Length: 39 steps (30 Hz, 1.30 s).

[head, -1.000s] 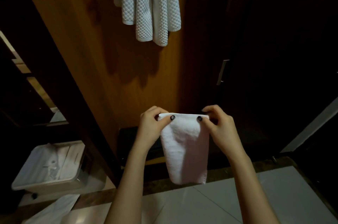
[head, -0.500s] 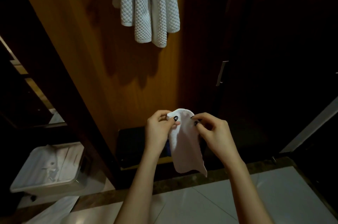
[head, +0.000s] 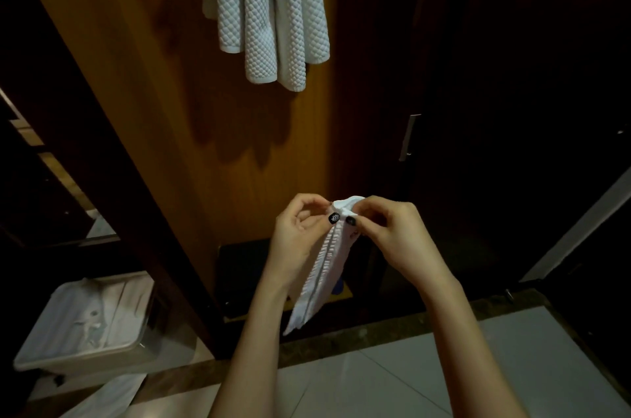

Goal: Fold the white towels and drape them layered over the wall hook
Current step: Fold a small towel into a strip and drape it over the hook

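Between the 2 hands hangs a small white towel [head: 326, 272], and both are pinching its top edge. The left hand [head: 300, 229] has 1 side and the right hand [head: 392, 233] has the other, with the thumbs nearly touching. So the hands are together, clamped on the same bit of cloth. Below them the towel drops as a narrow strip with its halves brought face to face, the tail swinging toward the left forearm. Looks like a lengthwise fold is just closing.

High above the hands, white waffle-weave towels [head: 273, 14] hang in overlapping layers against the wooden wall panel [head: 153, 93]. The hook itself is cut off at the top, so no telling how they sit on it.

Progress guess: somewhere past the middle. Some towels are up, and this small one needs its fold finished, then a lift up and a drape over the others.

Down and left of the left hand there's a lined bin [head: 85, 325], with some white cloth [head: 102, 397] on the floor by it. Could be another towel, can't tell.
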Available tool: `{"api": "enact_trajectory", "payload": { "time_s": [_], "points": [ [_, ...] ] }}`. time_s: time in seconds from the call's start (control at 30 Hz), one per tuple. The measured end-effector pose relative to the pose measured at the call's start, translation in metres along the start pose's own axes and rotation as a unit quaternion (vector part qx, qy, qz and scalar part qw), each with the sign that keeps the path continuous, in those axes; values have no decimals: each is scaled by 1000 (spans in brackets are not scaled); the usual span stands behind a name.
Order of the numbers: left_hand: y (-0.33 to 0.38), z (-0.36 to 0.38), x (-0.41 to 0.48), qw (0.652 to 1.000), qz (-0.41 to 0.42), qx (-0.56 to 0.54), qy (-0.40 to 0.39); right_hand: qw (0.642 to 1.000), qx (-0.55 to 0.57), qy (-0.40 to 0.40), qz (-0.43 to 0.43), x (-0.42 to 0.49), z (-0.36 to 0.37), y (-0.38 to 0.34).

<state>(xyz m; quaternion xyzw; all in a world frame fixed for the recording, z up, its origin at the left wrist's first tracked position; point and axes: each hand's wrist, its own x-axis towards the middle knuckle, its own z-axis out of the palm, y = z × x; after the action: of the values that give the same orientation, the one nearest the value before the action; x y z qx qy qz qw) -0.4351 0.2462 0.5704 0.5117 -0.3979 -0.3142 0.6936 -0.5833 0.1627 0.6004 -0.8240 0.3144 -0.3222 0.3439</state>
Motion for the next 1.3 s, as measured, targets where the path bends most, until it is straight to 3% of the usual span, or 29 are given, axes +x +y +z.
{"api": "enact_trajectory", "payload": {
  "time_s": [0.33, 0.6, 0.73, 1.0, 1.1, 1.3],
  "points": [
    [5, -2, -5, 998, 46, 32, 12, 997, -48, 10, -64, 7, 3, -11],
    [7, -7, -4, 995, 71, -9, 73, 997, 67, -26, -34, 13, -2, -16],
    [8, -12, -3, 994, 76, -10, 79, 996, 49, -80, -8, 12, -7, -14],
    [18, -18, 2, 989, 106, 64, 81, 999, 16, 3, -33, 17, 6, -25],
    [21, -17, 2, 986, 117, 68, 94, 998, 63, 20, -24, 18, 9, -26],
    [28, -15, 10, 985, 127, 36, 107, 989, 145, -40, 5, 27, 11, -27]
  ]
}}
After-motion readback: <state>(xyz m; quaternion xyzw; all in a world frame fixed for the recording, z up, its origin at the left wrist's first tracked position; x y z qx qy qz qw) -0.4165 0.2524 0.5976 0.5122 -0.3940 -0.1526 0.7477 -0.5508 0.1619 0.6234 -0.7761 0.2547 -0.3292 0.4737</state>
